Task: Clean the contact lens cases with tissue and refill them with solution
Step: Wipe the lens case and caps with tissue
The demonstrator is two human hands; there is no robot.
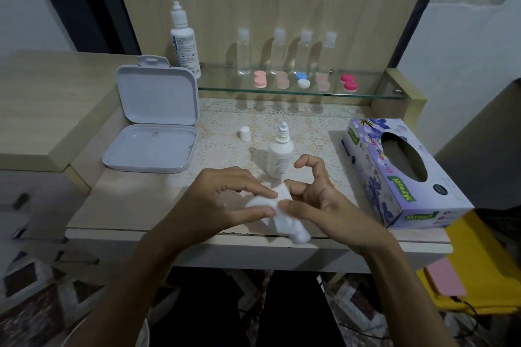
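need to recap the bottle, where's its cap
In the head view the cap stands on the table, just left of the open bottle and right of the white case.

Counted on the desk: two solution bottles [184,39] [279,153], four clear bottles [244,52], five lens cases [260,79], one tissue box [400,172], one white box [155,118], one loose cap [244,133].

- Tissue [277,207]: wadded between both hands; whatever it wraps is concealed.
- Solution bottle [279,156]: label print too small to read (base hidden behind fingers).
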